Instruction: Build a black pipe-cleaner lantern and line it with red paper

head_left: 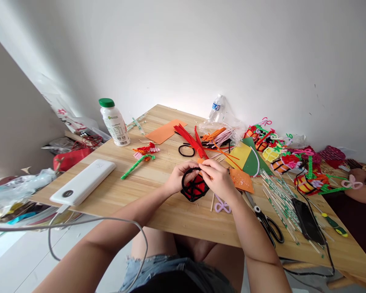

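1. Location: a black-and-red chenille-stem basket (198, 191) is held in both hands above the near edge of the table (131, 191), near its middle.
2. Grip, left: the rim is pinched between the thumb and fingers of the left hand (179, 178).
3. Grip, right: the fingertips of the right hand (218, 177) are bunched at the rim; whether they are fully closed, and on what, cannot be told.
4. Handling: the basket is judged very light, fuzzy rather than slippery, springy and easily bent out of shape. It is best taken by the black rim; pressure on the red wall should be avoided.
5. Count, stock: one bundle of red chenille stems (191, 140), one loose black ring (186, 151) and one lilac looped flower (222, 204) are laid out. The wrapped sticks (277, 199) overlap and cannot be counted exactly.
6. Count, tools and others: one pair of scissors (266, 224), one screwdriver (334, 225), one smartphone (307, 219), one power bank (83, 182) and two bottles, one white with a green cap (114, 124), one clear (216, 108), are present.
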The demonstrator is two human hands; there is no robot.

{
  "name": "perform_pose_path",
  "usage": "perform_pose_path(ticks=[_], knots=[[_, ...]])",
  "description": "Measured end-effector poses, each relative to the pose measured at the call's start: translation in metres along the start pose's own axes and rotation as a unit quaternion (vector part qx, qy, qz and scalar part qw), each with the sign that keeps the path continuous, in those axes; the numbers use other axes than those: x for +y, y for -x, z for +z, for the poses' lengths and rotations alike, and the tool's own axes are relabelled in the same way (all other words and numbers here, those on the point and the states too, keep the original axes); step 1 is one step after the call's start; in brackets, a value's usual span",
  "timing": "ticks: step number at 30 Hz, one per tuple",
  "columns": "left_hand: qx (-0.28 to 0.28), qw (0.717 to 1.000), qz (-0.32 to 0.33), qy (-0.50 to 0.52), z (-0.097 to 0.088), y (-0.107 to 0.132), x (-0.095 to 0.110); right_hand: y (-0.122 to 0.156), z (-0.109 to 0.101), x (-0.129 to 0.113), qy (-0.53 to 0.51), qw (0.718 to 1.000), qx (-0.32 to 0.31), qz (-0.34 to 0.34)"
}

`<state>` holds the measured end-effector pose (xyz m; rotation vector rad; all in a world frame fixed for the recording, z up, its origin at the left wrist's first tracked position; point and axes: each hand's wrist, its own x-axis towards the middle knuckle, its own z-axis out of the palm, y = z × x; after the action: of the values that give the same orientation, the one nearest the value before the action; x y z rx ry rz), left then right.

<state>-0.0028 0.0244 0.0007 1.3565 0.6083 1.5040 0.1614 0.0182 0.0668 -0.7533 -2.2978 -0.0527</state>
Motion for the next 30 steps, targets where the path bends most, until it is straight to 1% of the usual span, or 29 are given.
perform_pose_path(ticks=[5,8,11,15,19,24,27,29,30], knots=[[0.013,1.0,0.013,0.007,0.001,0.0,0.0,-0.001,0.003,-0.002,0.031,0.999,-0.017,-0.004],[0.029,0.999,0.014,0.002,0.001,-0.001,-0.001,-0.001,0.003,-0.003,0.045,0.998,-0.034,0.009],[0.039,0.999,0.028,-0.008,0.001,-0.001,-0.002,-0.001,0.003,-0.003,0.056,0.997,-0.045,0.02],[0.052,0.996,0.064,-0.046,0.001,-0.001,-0.004,0.0,0.004,-0.003,0.089,0.994,-0.062,0.03],[0.058,0.991,0.081,-0.087,0.0,-0.001,-0.004,-0.002,0.003,-0.003,0.094,0.989,-0.092,0.07],[0.056,0.992,0.08,-0.086,0.0,0.0,-0.005,-0.004,-0.003,-0.001,0.029,0.989,-0.1,0.107],[0.045,0.992,0.077,-0.089,0.0,0.001,-0.004,-0.004,-0.007,0.002,-0.039,0.985,-0.099,0.134],[0.031,0.993,0.08,-0.086,0.0,0.001,-0.003,-0.004,-0.007,0.006,-0.111,0.972,-0.114,0.175],[0.025,0.993,0.08,-0.084,-0.001,0.001,-0.003,-0.004,-0.006,0.008,-0.155,0.958,-0.127,0.207]])
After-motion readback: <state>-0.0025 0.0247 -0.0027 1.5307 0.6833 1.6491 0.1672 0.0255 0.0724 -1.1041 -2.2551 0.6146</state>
